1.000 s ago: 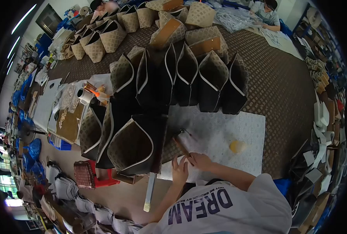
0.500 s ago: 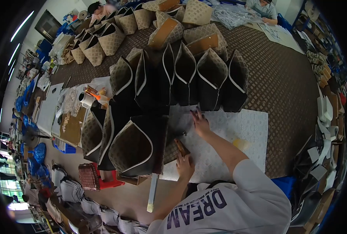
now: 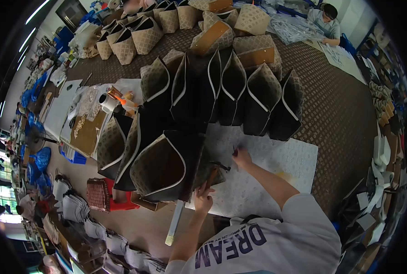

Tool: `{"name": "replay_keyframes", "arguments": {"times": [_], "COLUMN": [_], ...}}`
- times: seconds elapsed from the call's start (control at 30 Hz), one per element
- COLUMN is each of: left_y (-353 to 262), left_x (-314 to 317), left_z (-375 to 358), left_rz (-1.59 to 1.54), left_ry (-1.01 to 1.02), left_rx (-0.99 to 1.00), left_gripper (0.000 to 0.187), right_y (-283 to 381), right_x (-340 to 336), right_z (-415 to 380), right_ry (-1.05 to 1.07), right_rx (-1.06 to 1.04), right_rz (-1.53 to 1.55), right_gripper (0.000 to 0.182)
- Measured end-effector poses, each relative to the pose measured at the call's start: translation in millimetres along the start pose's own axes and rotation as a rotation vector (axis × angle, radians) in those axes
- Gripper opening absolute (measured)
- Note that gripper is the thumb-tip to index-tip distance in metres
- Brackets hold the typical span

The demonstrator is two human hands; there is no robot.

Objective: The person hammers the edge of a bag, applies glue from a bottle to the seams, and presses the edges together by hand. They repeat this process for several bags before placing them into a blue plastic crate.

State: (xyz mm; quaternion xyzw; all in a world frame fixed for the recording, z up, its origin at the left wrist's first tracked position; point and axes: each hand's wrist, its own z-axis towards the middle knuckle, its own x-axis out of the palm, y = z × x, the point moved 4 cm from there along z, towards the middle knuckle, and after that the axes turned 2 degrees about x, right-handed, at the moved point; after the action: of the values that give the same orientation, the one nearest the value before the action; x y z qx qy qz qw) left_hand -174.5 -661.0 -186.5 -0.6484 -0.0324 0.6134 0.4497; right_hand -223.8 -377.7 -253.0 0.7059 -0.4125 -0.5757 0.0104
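Note:
My left hand is closed at the lower end of the wooden handle of a hammer, whose dark metal head points up and right. A small patterned piece lies under the hammer. My right hand is pinched over a white patterned sheet, with a small dark object at the fingertips, too small to name. To the left of my hands stands an open-topped black and beige patterned bag with pale edging. Several similar bags stand in a row beyond the sheet.
A metal bar juts out below the nearest bag. Glue-like bottles stand at left. A red stool is on the floor. More patterned bags fill the table's far side, where a co-worker sits at right.
My right hand has drawn back towards me and its fingers have closed. My left hand has moved slightly left with the hammer handle, and the hammer head shows more clearly. The view has shifted.

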Motion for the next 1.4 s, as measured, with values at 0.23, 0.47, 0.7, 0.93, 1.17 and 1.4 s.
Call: {"name": "replay_keyframes", "arguments": {"times": [0.23, 0.47, 0.7, 0.93, 1.17, 1.4], "left_y": [9, -9, -21, -19, -50, -180], "left_x": [23, 18, 14, 10, -13, -27], "left_z": [9, -33, -32, 20, 77, 146], "left_rz": [0.066, -0.048, -0.024, -0.067, 0.199, -0.143], "left_ry": [0.056, -0.06, -0.132, -0.163, -0.329, -0.231], "left_rx": [-0.083, 0.0, -0.013, 0.099, 0.26, 0.557], "left_gripper": [0.038, 0.038, 0.038, 0.035, 0.024, 0.026], "right_y": [50, 92, 36, 23, 4, -70], "right_x": [-2, 42, 47, 54, 66, -1], "right_z": [-3, -60, -113, -125, -117, -210], "right_ry": [-0.139, 0.152, -0.161, 0.193, 0.04, 0.005], "right_rx": [0.111, -0.014, -0.012, 0.044, -0.004, -0.007], "right_rz": [0.832, 0.811, 0.699, 0.938, 1.007, 0.589], "right_gripper": [0.016, 0.018, 0.015, 0.016, 0.027, 0.022]}}
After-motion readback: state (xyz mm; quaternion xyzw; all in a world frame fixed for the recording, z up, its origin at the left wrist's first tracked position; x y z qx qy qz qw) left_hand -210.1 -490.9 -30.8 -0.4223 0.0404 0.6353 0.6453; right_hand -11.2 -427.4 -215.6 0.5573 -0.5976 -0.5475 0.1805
